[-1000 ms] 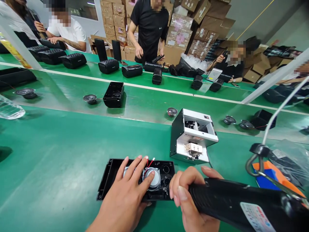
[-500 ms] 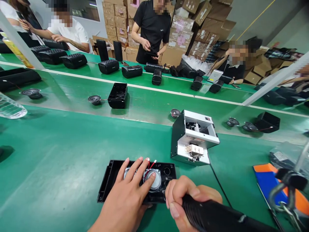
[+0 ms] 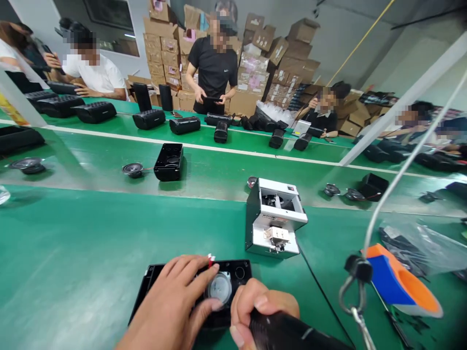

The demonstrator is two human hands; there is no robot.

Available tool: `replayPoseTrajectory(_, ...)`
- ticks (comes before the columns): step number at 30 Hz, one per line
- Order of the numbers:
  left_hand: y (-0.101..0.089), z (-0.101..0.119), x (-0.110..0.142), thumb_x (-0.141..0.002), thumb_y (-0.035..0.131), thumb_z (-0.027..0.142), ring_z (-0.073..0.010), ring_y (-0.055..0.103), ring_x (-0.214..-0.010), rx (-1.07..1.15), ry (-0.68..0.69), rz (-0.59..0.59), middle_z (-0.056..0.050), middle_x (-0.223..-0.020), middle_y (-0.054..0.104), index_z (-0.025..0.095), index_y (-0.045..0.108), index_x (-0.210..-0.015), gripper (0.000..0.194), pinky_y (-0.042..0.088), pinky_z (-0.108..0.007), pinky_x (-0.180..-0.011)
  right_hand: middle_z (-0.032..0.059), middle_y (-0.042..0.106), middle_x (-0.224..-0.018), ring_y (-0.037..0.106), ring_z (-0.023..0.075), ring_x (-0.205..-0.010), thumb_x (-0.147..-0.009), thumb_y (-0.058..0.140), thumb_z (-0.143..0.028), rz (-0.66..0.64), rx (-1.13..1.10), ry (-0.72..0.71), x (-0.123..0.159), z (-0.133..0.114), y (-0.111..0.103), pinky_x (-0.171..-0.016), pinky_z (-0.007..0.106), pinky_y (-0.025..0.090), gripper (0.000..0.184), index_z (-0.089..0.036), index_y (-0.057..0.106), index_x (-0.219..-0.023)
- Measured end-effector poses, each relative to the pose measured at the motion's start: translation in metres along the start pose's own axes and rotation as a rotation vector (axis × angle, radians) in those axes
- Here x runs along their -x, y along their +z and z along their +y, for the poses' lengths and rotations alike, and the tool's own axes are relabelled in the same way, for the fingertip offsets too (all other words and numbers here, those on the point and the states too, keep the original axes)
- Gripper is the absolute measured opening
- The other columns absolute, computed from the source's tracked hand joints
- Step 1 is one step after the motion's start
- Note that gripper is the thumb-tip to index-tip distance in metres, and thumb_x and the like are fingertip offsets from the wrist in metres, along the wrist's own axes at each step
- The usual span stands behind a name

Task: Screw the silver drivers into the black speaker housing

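In front of me lies a black speaker housing (image 3: 245, 268), its inner side facing up. A round speaker driver (image 3: 220, 288) with a silvery back sits in it. White plugs on red wires (image 3: 211, 259) stick up by the housing's far edge. My left hand (image 3: 178, 296) lies across the left part, fingers stretched out and thumb at the driver's near edge, hiding much of the housing. My right hand (image 3: 260, 304) is wrapped round the black, ribbed handle of an electric screwdriver (image 3: 292, 333) at the housing's right end; the tool's tip is hidden.
A white-and-black screw feeder (image 3: 275, 218) stands beyond the housing. To the right are a hanging cord with a metal hook (image 3: 353, 291), a blue-orange container (image 3: 401, 282) and a plastic bag (image 3: 426, 248). Speaker parts (image 3: 168, 163) lie across the bench; co-workers (image 3: 213, 73) are opposite.
My view has tilted up and turned right, so the bench appears lower and further left. The left hand's fingers have drawn closer together, its thumb moving from the driver's middle to its near edge.
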State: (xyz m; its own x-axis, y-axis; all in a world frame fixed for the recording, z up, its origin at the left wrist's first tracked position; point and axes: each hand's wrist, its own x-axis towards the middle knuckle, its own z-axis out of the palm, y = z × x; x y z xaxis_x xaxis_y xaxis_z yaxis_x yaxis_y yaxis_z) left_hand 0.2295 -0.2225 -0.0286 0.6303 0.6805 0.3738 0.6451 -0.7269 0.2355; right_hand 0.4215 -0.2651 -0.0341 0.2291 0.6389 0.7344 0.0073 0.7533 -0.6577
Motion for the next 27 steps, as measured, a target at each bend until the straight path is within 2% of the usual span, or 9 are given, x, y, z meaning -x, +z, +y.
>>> replayPoseTrajectory(3, -0.016, -0.010, -0.034, -0.107, 0.061, 0.019, -0.0248, 0.081, -0.105, -0.045, -0.071, -0.222, -0.003, -0.124, 0.081, 0.033, 0.069, -0.152, 0.047, 0.066, -0.039, -0.090, -0.0100, 0.047, -0.071, 0.040, 0.0108, -0.041, -0.110, 0.063, -0.029, 0.049, -0.043, -0.007, -0.011, -0.006, -0.001, -0.035, 0.021, 0.034, 0.047, -0.040, 0.047, -0.153)
replayPoseTrajectory(6, -0.027, -0.012, -0.061, -0.108, 0.053, 0.014, -0.0286, 0.085, -0.099, -0.153, -0.138, -0.468, -0.005, -0.128, 0.081, 0.034, 0.069, -0.154, 0.052, 0.069, -0.042, -0.083, -0.0088, 0.052, -0.076, 0.051, 0.0131, -0.049, -0.113, 0.063, -0.025, 0.111, -0.029, 0.018, -0.038, -0.021, -0.021, -0.046, 0.025, 0.049, 0.059, -0.044, 0.039, -0.164)
replayPoseTrajectory(9, -0.028, -0.012, -0.066, -0.106, 0.045, 0.007, -0.0341, 0.087, -0.096, -0.192, -0.181, -0.530, -0.008, -0.114, 0.084, 0.028, 0.076, -0.143, 0.053, 0.069, -0.046, -0.077, -0.0091, 0.057, -0.079, 0.058, 0.0136, -0.058, -0.111, 0.068, -0.015, 0.258, 0.094, -0.057, -0.073, -0.029, -0.050, -0.060, 0.028, 0.059, 0.060, -0.048, 0.049, -0.157)
replayPoseTrajectory(13, -0.022, -0.016, -0.049, -0.108, 0.035, 0.008, -0.0347, 0.088, -0.086, -0.178, -0.252, -0.531, -0.010, -0.102, 0.085, 0.021, 0.081, -0.130, 0.053, 0.069, -0.046, -0.072, -0.0099, 0.062, -0.082, 0.058, 0.0139, -0.059, -0.105, 0.073, -0.011, 0.273, 0.287, -0.151, -0.101, -0.021, -0.075, -0.061, 0.030, 0.059, 0.063, -0.043, 0.049, -0.154)
replayPoseTrajectory(17, -0.012, -0.017, -0.022, -0.104, 0.037, 0.006, -0.0277, 0.087, -0.076, -0.129, -0.322, -0.401, -0.011, -0.108, 0.087, 0.023, 0.074, -0.145, 0.058, 0.063, -0.032, -0.062, -0.0086, 0.063, -0.082, 0.060, 0.0143, -0.060, -0.101, 0.074, -0.011, 0.229, 0.354, -0.074, -0.099, -0.009, -0.079, -0.061, 0.032, 0.058, 0.057, -0.033, 0.050, -0.148)
replayPoseTrajectory(20, -0.001, -0.009, -0.003, -0.093, 0.045, 0.000, -0.0210, 0.083, -0.061, -0.100, -0.306, -0.256, -0.009, -0.112, 0.087, 0.029, 0.056, -0.166, 0.079, 0.055, -0.022, -0.053, -0.0085, 0.065, -0.082, 0.060, 0.0140, -0.063, -0.100, 0.076, -0.010, 0.257, 0.387, -0.033, -0.095, -0.008, -0.075, -0.065, 0.031, 0.057, 0.056, -0.031, 0.051, -0.146)
replayPoseTrajectory(22, 0.006, 0.000, 0.006, -0.087, 0.045, -0.004, -0.0187, 0.080, -0.055, -0.102, -0.300, -0.207, -0.012, -0.130, 0.085, 0.034, 0.034, -0.178, 0.099, 0.053, -0.022, -0.049, -0.0091, 0.065, -0.080, 0.059, 0.0133, -0.061, -0.099, 0.077, -0.011, 0.293, 0.371, 0.012, -0.096, -0.009, -0.074, -0.063, 0.029, 0.056, 0.057, -0.030, 0.051, -0.146)
replayPoseTrajectory(24, 0.015, 0.010, 0.010, -0.082, 0.041, -0.009, -0.0169, 0.077, -0.051, -0.127, -0.309, -0.205, -0.018, -0.156, 0.072, 0.038, 0.021, -0.181, 0.111, 0.055, -0.024, -0.046, -0.0094, 0.064, -0.078, 0.058, 0.0126, -0.058, -0.097, 0.080, -0.014, 0.315, 0.321, 0.110, -0.096, -0.012, -0.072, -0.058, 0.027, 0.055, 0.058, -0.030, 0.053, -0.146)
replayPoseTrajectory(27, 0.025, 0.022, 0.011, -0.079, 0.036, -0.014, -0.0177, 0.080, -0.056, -0.156, -0.345, -0.261, -0.021, -0.174, 0.052, 0.037, 0.044, -0.173, 0.108, 0.059, -0.026, -0.048, -0.0093, 0.062, -0.075, 0.056, 0.0124, -0.053, -0.098, 0.081, -0.017, 0.320, 0.217, 0.225, -0.094, -0.022, -0.067, -0.052, 0.025, 0.053, 0.060, -0.031, 0.053, -0.150)
